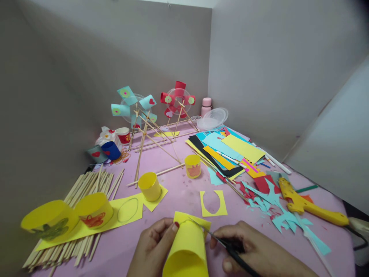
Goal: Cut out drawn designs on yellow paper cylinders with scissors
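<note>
A yellow paper cylinder [188, 242] lies tilted toward me, its far end against a flat yellow paper piece [179, 216]. My left hand [157, 242] grips the cylinder and paper from the left, thumb on top. Black-handled scissors [230, 248] are in my right hand [248, 246]. Their blades meet the yellow paper along the cylinder's far edge; how far apart the blades stand is hard to make out. Just beyond lies a yellow paper scrap [223, 207] with a rounded cut-out. Another yellow cylinder [150, 186] stands on a yellow square.
Bundled wooden sticks [83, 184] lie left, under a yellow strip [129, 209] bearing two cylinders. A yellow glue gun [314, 207] and blue paper scraps [285, 221] are at right. Stick-framed wheels, one blue [128, 96], one red [180, 89], stand behind, near stacked coloured sheets [242, 148].
</note>
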Demonstrator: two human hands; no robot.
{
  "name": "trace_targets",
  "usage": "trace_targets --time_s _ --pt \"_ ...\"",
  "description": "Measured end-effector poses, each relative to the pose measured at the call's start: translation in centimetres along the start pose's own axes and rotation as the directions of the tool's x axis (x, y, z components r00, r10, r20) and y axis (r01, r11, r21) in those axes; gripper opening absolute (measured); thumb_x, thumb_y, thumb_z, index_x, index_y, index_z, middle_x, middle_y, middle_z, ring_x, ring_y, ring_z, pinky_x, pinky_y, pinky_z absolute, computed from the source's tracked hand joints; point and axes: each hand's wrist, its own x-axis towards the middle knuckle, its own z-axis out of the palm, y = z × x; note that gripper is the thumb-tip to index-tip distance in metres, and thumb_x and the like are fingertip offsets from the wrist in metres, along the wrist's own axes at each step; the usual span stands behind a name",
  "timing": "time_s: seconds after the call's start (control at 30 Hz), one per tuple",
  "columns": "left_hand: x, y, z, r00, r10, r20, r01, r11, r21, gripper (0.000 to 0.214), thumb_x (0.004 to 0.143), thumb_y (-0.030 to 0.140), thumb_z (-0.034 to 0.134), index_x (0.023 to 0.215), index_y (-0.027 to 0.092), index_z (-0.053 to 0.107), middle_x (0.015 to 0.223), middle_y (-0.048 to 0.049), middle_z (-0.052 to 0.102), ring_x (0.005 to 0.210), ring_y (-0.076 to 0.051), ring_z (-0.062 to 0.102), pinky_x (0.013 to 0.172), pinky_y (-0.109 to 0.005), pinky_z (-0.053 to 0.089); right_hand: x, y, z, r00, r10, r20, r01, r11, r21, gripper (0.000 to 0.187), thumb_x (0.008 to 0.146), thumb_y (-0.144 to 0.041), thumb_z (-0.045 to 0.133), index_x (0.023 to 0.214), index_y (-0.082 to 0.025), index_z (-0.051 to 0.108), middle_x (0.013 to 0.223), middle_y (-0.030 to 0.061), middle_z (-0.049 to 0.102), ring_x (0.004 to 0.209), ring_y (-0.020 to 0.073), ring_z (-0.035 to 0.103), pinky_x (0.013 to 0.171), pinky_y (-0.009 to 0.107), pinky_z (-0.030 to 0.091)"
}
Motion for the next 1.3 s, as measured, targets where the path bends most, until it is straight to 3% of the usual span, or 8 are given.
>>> trace_targets --time_s 0.23,0.37,0.57,0.7,0.9,1.03,1.17,1.3 --pt "0.3 -0.8 0.1 0.997 -0.075 -0.029 0.069 0.983 -0.170 0.021 0.063 0.036 0.076 0.061 0.017 0.067 0.050 0.0017 0.064 0.043 -0.009 0.052 0.043 -0.018 0.038 0.2 0.2 0.0 0.999 -0.029 -0.014 0.031 0.991 0.131 0.038 0.073 -0.046 0.068 0.095 -0.015 0.069 0.068 -0.0039 0.043 0.063 0.0117 0.033 0.053 0.021 0.026" --pt "0.6 -0.6 -0.3 0.997 -0.059 -0.042 0.053 0.988 -0.143 0.022 0.057 0.032 0.080 0.055 0.017 0.065 0.047 0.0019 0.065 0.042 -0.011 0.054 0.042 -0.019 0.040 0.1 -0.2 0.1 0.998 0.005 0.061 -0.019 0.975 0.223 0.037 0.074 -0.032 0.070 0.108 -0.019 0.065 0.070 -0.0050 0.043 0.062 0.0103 0.032 0.053 0.019 0.027" --pt "0.4 0.0 -0.5 0.999 -0.042 0.012 0.043 0.998 -0.037 0.023 0.061 0.037 0.077 0.060 0.016 0.068 0.051 -0.0017 0.069 0.046 -0.013 0.057 0.046 -0.021 0.043 -0.1 -1.2 0.4 0.989 0.048 0.140 -0.073 0.981 0.181 0.030 0.075 -0.011 0.059 0.103 -0.019 0.066 0.071 -0.0057 0.043 0.061 0.0087 0.034 0.055 0.016 0.033" --pt "0.3 0.2 -0.5 1.000 -0.010 -0.025 0.011 0.999 0.042 0.024 0.062 0.039 0.076 0.059 0.016 0.069 0.050 0.0003 0.066 0.047 -0.011 0.054 0.046 -0.019 0.041 -0.1 -1.0 0.1 0.989 0.048 0.138 -0.073 0.981 0.180 0.029 0.078 -0.025 0.064 0.106 -0.018 0.065 0.073 -0.0045 0.047 0.062 0.0095 0.037 0.059 0.017 0.037" --pt "0.1 0.1 -0.2 0.998 -0.009 -0.065 0.009 1.000 0.006 0.030 0.055 0.044 0.079 0.061 0.015 0.070 0.047 0.0000 0.064 0.044 -0.010 0.052 0.043 -0.018 0.038 -1.0 -0.9 -0.7 0.986 0.076 0.148 -0.102 0.979 0.175 0.054 0.070 -0.060 0.066 0.104 -0.017 0.068 0.070 -0.0021 0.050 0.055 0.0092 0.039 0.057 0.020 0.041" --pt "0.4 -0.1 -0.9 0.995 -0.005 -0.096 0.001 0.999 -0.048 0.026 0.055 0.039 0.080 0.060 0.016 0.069 0.047 0.0020 0.064 0.043 -0.009 0.051 0.042 -0.018 0.038 -1.3 -0.6 -1.1 0.995 0.022 0.095 -0.035 0.991 0.130 0.058 0.075 -0.062 0.060 0.113 -0.018 0.063 0.084 0.0031 0.055 0.067 0.0134 0.047 0.064 0.023 0.043" --pt "0.7 0.2 -1.4 0.991 -0.038 -0.127 0.016 0.984 -0.175 0.026 0.047 0.034 0.085 0.056 0.018 0.066 0.046 0.0052 0.062 0.042 -0.009 0.053 0.043 -0.018 0.040 -0.7 0.2 -0.7 0.991 0.055 0.125 -0.070 0.990 0.126 0.053 0.076 -0.054 0.064 0.116 -0.020 0.060 0.072 -0.0035 0.044 0.062 0.0108 0.039 0.056 0.019 0.035" --pt "0.6 0.2 -0.9 0.994 -0.024 -0.108 0.008 0.990 -0.144 0.024 0.053 0.034 0.082 0.056 0.017 0.065 0.044 0.0053 0.060 0.040 -0.009 0.051 0.041 -0.017 0.038 -0.2 0.9 0.2 0.999 0.017 0.030 -0.019 0.998 0.058 0.049 0.076 -0.050 0.065 0.115 -0.020 0.060 0.070 -0.0044 0.044 0.062 0.0110 0.037 0.056 0.019 0.035"
